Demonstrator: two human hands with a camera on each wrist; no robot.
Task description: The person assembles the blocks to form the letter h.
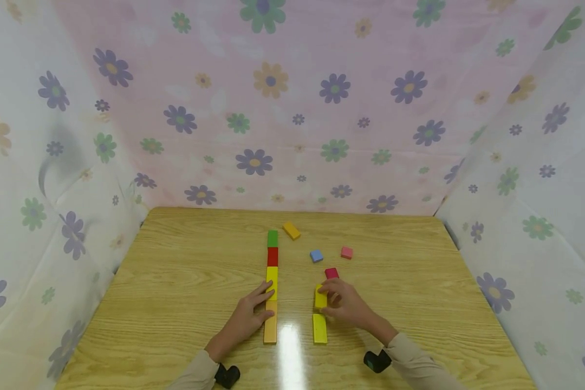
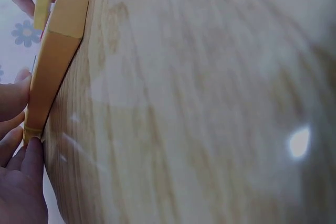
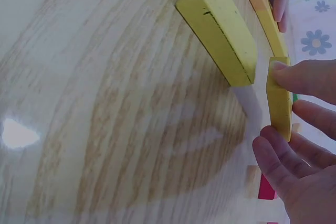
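Along the row of blocks, my left hand (image 1: 244,319) rests its fingers on a long yellow block (image 1: 272,277), with the thumb touching the orange block (image 1: 270,331) at the near end. A red block (image 1: 272,257) and a green block (image 1: 272,239) continue that row toward the back. My right hand (image 1: 350,306) pinches another yellow block (image 3: 278,106) between thumb and fingers. In the right wrist view this block appears lifted off the table. Just nearer to me lies a separate yellow block (image 1: 319,329), flat on the table. A crimson block (image 1: 331,273) sits just beyond my right fingers.
Farther back lie a loose orange-yellow block (image 1: 291,231), a small blue block (image 1: 316,255) and a small pink block (image 1: 346,253). Flower-printed cloth (image 1: 297,135) stands behind and on both sides of the wooden table (image 1: 185,271).
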